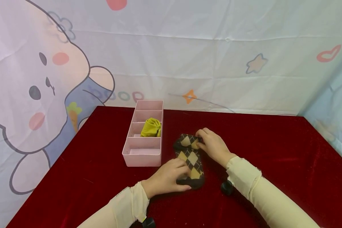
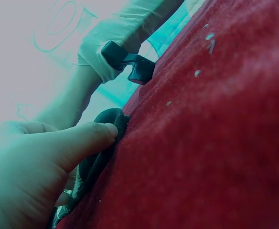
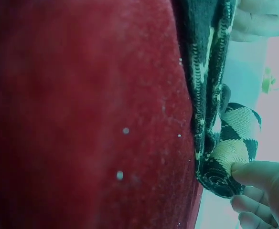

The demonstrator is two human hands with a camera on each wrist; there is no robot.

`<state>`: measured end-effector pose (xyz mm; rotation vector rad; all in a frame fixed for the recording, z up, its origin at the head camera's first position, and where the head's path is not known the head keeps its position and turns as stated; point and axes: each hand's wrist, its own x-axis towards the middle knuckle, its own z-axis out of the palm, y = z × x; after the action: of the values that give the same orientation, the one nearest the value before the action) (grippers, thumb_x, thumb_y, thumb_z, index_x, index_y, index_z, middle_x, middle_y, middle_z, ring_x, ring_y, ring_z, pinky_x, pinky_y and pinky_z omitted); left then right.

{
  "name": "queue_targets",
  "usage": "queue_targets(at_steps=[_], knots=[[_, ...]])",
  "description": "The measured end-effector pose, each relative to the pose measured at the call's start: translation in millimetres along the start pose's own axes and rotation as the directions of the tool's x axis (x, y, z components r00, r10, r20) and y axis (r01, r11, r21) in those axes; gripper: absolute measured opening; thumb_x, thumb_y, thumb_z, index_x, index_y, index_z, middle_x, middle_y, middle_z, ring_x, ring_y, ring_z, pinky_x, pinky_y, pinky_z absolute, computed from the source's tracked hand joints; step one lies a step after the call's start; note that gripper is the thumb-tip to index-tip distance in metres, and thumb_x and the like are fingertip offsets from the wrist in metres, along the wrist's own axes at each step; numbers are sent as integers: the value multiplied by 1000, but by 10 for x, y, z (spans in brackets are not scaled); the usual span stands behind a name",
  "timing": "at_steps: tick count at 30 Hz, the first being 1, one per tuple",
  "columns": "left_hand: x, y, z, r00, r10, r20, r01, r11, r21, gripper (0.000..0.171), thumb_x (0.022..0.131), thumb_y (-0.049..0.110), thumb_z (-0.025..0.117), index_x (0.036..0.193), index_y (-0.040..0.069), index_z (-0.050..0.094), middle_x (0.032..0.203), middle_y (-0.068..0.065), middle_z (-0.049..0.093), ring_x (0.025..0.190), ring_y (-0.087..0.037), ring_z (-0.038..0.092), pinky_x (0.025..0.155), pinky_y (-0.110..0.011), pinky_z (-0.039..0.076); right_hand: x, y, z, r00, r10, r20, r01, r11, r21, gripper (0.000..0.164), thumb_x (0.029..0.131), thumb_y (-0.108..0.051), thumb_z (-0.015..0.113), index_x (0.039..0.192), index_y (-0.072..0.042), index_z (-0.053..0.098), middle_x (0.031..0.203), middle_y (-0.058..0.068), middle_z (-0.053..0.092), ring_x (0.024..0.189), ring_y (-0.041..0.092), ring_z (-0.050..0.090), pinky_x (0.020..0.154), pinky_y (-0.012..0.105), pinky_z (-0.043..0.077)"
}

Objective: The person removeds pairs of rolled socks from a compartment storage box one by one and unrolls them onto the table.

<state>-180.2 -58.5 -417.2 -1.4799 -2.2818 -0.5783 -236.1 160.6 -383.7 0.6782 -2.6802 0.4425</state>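
An argyle pair of socks in black, yellow and beige lies on the red cloth, its layers stacked as the right wrist view shows. The far end is wound into a roll. With thumb and fingers my right hand pinches the right side of that roll. At the near end, my left hand holds the dark edge of the socks, fingers curved over the top. The left wrist view shows its thumb against the dark fabric; most of its other fingers are hidden there.
Left of the socks stands a pink divided box with several compartments. A folded yellow-green cloth item sits in one of them. Behind the red-covered table hangs a printed curtain.
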Motion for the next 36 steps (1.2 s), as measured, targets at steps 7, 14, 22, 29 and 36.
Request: queue_targets(at_steps=[7,14,22,29,36], knots=[[-6,-3,6,1000,4,-7,-4,1000,-5,32,71,34,83,90,18,64,89,5,59,85,-9,53,78,-23,44,23,31,56,999,-5,32,5,1000,-13,19,85,-8,70,104,-3,69,103,9,68,93,24,66,80,35,54],[-1,3,-3,1000,-8,10,8,1000,-4,31,72,35,83,90,18,64,89,6,59,86,-8,53,78,-22,45,16,42,51,996,-12,92,14,1000,-20,29,87,-19,69,110,-2,69,108,10,68,101,25,65,87,39,53],[-8,-9,1,1000,-2,12,2,1000,1,32,72,35,83,90,18,64,89,5,59,86,-9,53,78,-22,45,32,32,48,992,-18,129,27,998,-64,38,82,-25,75,113,-2,67,110,10,67,101,25,62,86,38,52],[-14,-11,6,1000,-14,19,14,1000,4,32,72,36,83,90,18,63,90,5,59,87,-9,54,81,-22,46,55,29,48,991,-10,137,24,995,-97,37,84,-23,73,114,-2,66,112,11,66,102,26,62,86,38,53],[-10,-7,1,1000,-14,27,14,1000,7,31,72,36,82,90,18,64,90,6,59,89,-9,55,82,-22,45,67,37,6,995,1,104,11,994,-112,33,83,-23,75,109,-5,69,99,8,62,92,23,58,78,34,53]])
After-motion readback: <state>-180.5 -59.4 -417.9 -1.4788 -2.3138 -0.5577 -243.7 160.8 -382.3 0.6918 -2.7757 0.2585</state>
